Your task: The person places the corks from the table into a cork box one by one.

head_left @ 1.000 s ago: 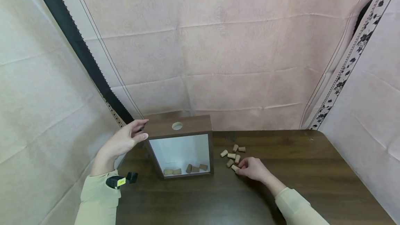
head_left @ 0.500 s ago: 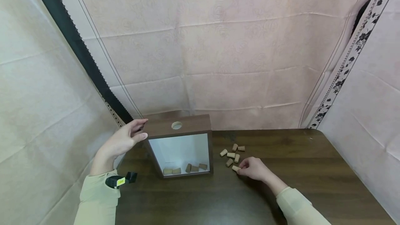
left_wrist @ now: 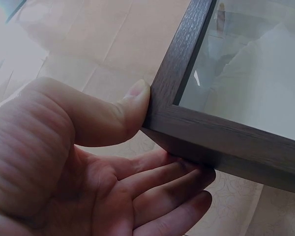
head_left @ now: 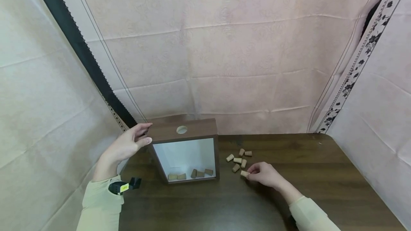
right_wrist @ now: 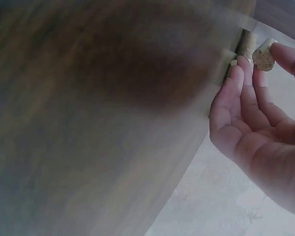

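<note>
A brown wooden box (head_left: 200, 127) stands upright on the table, with a round hole in its top and a clear front panel. Several corks (head_left: 200, 174) lie along its bottom inside. My left hand (head_left: 123, 149) grips the box's upper left corner; in the left wrist view the thumb (left_wrist: 135, 105) presses the frame and the fingers lie against the adjoining side. To the right of the box, my right hand (head_left: 265, 175) pinches one cork (right_wrist: 264, 55) between thumb and fingertips, just in front of a loose group of corks (head_left: 237, 160).
The dark wooden table (head_left: 308, 174) ends at the back against a pale hanging cloth (head_left: 244, 63). More cloth hangs on both sides, a floral-bordered one at the right (head_left: 379, 124). A black strap with a camera (head_left: 125, 186) sits on the left wrist.
My right hand has drawn its cork slightly to the right and toward me, away from the other corks. The left hand and the box stay in place.
</note>
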Demonstrator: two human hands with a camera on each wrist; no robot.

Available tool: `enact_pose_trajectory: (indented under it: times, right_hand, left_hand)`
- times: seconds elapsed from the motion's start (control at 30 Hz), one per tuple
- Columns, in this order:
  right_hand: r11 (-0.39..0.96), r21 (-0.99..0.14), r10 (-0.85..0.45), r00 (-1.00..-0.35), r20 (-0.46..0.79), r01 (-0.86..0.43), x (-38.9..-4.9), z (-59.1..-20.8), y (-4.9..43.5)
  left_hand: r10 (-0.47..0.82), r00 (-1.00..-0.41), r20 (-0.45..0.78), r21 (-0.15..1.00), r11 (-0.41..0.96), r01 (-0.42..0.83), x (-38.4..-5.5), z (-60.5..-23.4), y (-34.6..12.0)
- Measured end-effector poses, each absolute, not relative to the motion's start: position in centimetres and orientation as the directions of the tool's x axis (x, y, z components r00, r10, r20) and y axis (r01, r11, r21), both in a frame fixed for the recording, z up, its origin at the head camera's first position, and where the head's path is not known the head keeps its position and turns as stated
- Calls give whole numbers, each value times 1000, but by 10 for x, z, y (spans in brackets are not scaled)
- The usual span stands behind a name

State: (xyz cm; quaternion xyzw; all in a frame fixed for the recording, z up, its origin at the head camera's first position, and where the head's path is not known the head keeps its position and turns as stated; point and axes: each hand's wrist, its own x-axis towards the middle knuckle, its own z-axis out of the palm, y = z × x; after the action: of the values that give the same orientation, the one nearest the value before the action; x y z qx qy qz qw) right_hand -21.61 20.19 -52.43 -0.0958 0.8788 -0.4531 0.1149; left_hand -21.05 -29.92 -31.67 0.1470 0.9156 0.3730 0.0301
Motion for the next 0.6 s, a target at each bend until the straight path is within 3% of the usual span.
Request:
enact_pose_trajectory:
  times: [0.6]
  right_hand:
    - [424, -905, -226, -972, -58, -45, -210, -486, 210]
  left_hand:
    - [289, -956, 60, 695, 675, 247, -210, -317, -298]
